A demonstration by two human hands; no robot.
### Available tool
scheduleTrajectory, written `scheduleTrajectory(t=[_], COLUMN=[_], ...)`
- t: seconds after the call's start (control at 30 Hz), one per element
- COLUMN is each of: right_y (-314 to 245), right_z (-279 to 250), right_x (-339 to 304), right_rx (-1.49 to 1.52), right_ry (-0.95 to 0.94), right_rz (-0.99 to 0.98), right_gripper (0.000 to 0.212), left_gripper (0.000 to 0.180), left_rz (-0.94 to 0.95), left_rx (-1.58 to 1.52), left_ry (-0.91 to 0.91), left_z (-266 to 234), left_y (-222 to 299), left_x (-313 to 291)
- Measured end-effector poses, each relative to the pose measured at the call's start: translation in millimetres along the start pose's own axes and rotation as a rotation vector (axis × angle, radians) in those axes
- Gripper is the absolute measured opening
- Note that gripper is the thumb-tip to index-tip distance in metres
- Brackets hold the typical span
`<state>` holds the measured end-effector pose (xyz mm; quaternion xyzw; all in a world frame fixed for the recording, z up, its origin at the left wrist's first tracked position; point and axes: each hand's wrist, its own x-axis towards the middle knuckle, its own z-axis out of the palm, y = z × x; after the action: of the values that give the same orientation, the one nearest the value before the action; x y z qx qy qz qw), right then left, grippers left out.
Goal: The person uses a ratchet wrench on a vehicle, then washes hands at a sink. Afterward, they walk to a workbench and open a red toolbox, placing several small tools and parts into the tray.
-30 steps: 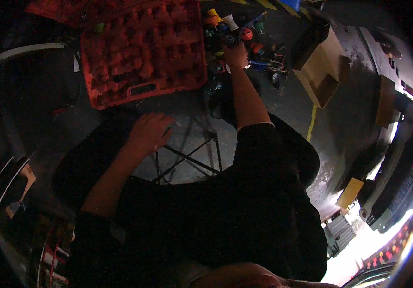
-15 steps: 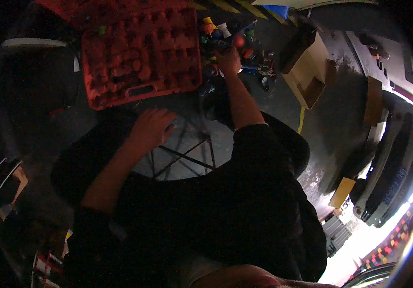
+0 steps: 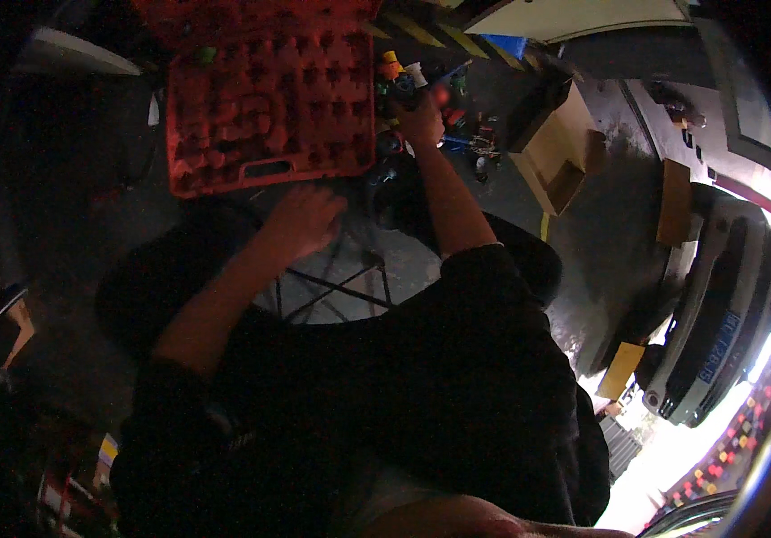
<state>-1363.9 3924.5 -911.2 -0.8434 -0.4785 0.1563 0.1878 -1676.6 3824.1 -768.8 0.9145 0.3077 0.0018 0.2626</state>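
My right hand [image 3: 421,123] reaches into a pile of small coloured parts on the floor. Its fingers look bent together among them; what they grip is too dark to name. Around it lie a yellow cap-like piece [image 3: 392,65], a white piece [image 3: 416,75], a round red piece [image 3: 440,95] and a blue piece [image 3: 459,141]. To the left of the pile lies a red moulded case [image 3: 269,179], opened, with many shaped hollows and a handle slot. Just below that case hovers my left hand [image 3: 306,220], fingers loosely bent and apart, with nothing visible in them.
An open cardboard box [image 3: 540,161] stands right of the pile. Between my legs is a dark crossed metal frame [image 3: 336,289]. A car's bumper [image 3: 717,314] shows at the far right, near a cardboard piece [image 3: 620,370]. Yellow-striped floor marking [image 3: 417,32] runs behind the pile.
My left hand has moved a little right and up, its fingers more bent than before. My right hand stays at the pile. The whole view has shifted slightly.
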Motion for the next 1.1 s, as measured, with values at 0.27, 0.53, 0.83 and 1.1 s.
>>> scheduleTrajectory(t=[0.27,0.53,0.83,1.1], right_y=[-33.4,-47.8,-115.2,-140.1], right_z=[-33.2,-59.3,-115.3,-166.0], right_x=[-19.8,-43.8,-91.6,-132.2], right_rx=[-0.103,0.056,0.321,0.392], right_ry=[-0.101,-0.164,-0.299,-0.576], right_rz=[-0.041,-0.149,-0.347,-0.292], right_gripper=[0.091,0.091,0.057,0.054], left_gripper=[0.037,0.040,0.036,0.075], left_rz=[0.035,0.073,-0.077,-0.213], left_rx=[-0.018,0.082,-0.081,-0.043], left_ry=[0.074,0.051,0.249,0.314], left_z=[-8.0,-14.4,-50.4,-109.3], left_y=[-3.8,-4.6,-30.5,-12.8], left_x=[-5.6,1.4,-6.4,-21.4])
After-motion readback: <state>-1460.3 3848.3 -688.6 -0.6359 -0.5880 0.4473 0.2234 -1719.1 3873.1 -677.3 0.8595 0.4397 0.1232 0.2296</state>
